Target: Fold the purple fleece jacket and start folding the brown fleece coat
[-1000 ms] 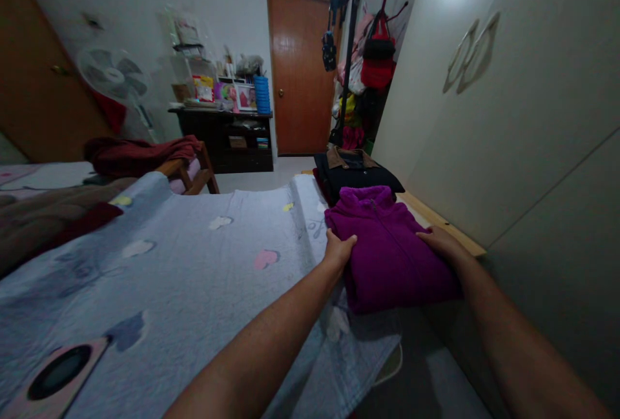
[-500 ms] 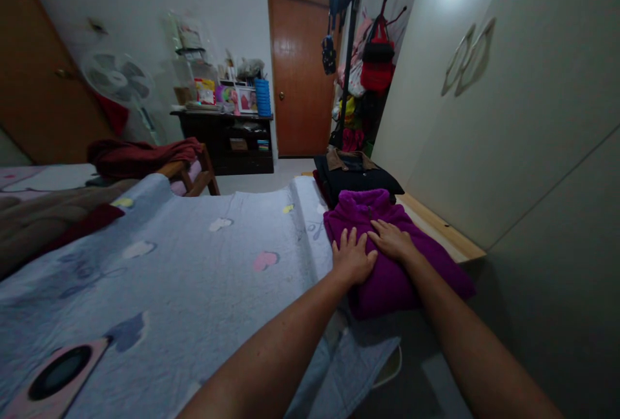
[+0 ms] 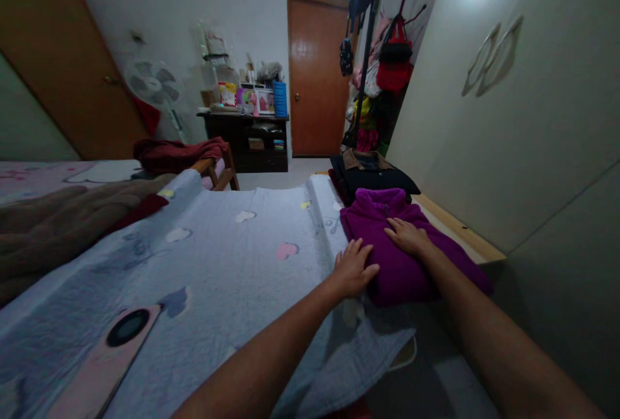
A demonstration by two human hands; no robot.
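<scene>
A folded purple fleece jacket point(image 3: 404, 277) lies at the bed's right edge, its collar pointing away from me. At its left side rests my left hand point(image 3: 354, 268), fingers spread against the cloth. My right hand point(image 3: 407, 236) lies flat on top of the jacket, fingers stretched toward the collar. Neither hand grips anything. Just behind the jacket is a stack of folded dark clothes point(image 3: 372, 177), the top one with a brown collar.
A pale blue patterned sheet point(image 3: 232, 264) covers the bed. A pink phone point(image 3: 111, 361) lies on it at the lower left. The wardrobe point(image 3: 533, 135) stands close on the right. Farther back are a fan point(image 3: 154, 83), a dark cabinet point(image 3: 223, 141) and a wooden door point(image 3: 317, 77).
My left hand has slid from the jacket's top to its left side. My right hand stays on top. The view has turned a little to the left.
</scene>
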